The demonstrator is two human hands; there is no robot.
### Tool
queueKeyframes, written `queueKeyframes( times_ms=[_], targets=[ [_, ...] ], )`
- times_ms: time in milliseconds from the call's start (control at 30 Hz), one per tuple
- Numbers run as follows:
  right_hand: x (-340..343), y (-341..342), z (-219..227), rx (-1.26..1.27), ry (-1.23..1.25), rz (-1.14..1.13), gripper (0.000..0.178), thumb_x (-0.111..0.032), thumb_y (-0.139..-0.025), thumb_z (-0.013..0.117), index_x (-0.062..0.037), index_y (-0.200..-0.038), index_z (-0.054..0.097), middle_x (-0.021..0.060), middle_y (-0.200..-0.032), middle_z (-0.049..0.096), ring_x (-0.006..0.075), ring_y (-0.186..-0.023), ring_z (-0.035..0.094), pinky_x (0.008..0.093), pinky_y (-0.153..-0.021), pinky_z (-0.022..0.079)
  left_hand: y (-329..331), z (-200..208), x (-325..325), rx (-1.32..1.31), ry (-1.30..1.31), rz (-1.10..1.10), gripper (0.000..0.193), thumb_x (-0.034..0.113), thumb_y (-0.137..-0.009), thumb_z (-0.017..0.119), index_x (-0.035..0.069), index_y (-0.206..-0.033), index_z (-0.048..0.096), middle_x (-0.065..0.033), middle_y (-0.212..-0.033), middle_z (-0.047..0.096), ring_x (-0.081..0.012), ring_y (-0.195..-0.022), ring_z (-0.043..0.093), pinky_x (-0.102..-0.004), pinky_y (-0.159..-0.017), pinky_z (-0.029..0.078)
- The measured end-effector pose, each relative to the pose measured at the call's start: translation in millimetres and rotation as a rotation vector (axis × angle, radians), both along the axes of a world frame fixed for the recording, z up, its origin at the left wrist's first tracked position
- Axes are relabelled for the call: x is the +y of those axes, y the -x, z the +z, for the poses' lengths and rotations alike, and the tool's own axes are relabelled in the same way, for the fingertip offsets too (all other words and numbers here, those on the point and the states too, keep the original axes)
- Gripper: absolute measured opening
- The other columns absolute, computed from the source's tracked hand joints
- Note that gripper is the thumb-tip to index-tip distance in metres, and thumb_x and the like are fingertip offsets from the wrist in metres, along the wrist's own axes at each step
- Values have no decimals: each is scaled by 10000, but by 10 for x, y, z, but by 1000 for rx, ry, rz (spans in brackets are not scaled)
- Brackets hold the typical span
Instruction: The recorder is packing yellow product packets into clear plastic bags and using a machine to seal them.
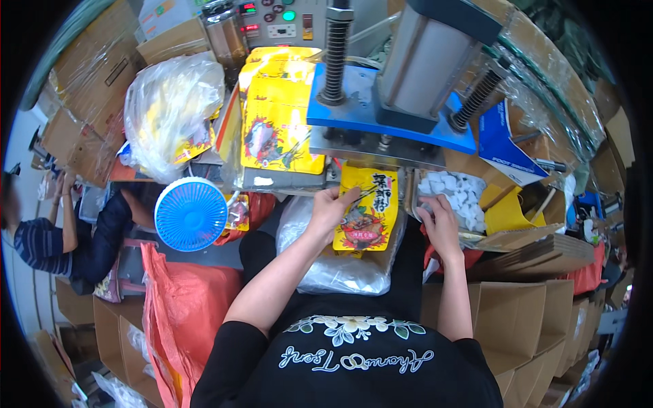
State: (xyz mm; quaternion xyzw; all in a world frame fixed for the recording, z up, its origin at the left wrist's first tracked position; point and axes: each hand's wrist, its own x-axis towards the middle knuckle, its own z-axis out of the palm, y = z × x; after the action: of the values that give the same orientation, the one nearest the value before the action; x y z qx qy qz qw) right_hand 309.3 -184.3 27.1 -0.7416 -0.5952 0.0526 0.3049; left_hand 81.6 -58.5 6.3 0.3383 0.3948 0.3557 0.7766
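Note:
My left hand point(332, 211) is closed on the left edge of a yellow pouch point(371, 221) with dark lettering and a food picture. The pouch stands upright in front of a press with a blue plate point(394, 126), its top near the metal bar under that plate. Below it, a clear plastic bag point(347, 275) lies across my lap. My right hand point(439, 224) is at the near left corner of a box full of small white pieces point(457, 197). Its fingers are curled together, and what they hold, if anything, is hidden.
A stack of yellow pouches point(282, 129) lies left of the press. Nearby are a stuffed clear bag point(173, 112) and a blue fan point(191, 214). An orange-red sack point(180, 306) and cardboard boxes point(507, 313) flank me. Another person point(47, 238) sits at far left.

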Motion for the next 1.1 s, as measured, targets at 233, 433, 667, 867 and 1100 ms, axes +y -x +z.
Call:
queueKeyframes(
  times_ms=[233,433,667,867,1100],
  targets=[
    [-65,-47,-82,317,-22,-74,262,-49,-858,651,-42,-1111,583,37,-862,521,118,-705,479,258,-621,412,591,162,408,985,-1144,265,548,280,-808,734,43,-1270,558,-151,-1263,581,-311,-1208,528,-410,-1016,372],
    [-2,-88,-112,653,-438,-204,316,-60,-866,668,-57,-1151,531,-15,-818,480,49,-732,485,195,-592,394,1081,-140,253,1088,-1381,172,432,105,-755,707,145,-1178,631,-37,-1273,589,-248,-1283,469,-502,-1133,164],
    [-83,-293,-109,861,-368,-102,227,-41,-874,653,-43,-1089,581,-10,-867,529,22,-724,487,175,-578,377,883,251,-76,533,-971,243,134,55,-848,676,3,-970,689,-56,-911,696,-132,-843,621,-263,-745,457],
    [81,457,535,248,-106,178,205,-96,-737,757,-38,-917,678,74,-876,622,236,-851,527,312,-713,428,651,31,-456,295,-509,-12,147,73,-839,712,-22,-951,707,-3,-847,666,-46,-733,556,-208,-670,443],
    [273,646,430,241,46,597,235,-116,-707,785,-35,-899,677,55,-832,623,208,-841,540,319,-759,436,620,-230,-615,324,-675,-197,152,95,-850,696,-31,-934,702,-52,-862,652,-95,-741,589,-236,-657,450]
  ],
)
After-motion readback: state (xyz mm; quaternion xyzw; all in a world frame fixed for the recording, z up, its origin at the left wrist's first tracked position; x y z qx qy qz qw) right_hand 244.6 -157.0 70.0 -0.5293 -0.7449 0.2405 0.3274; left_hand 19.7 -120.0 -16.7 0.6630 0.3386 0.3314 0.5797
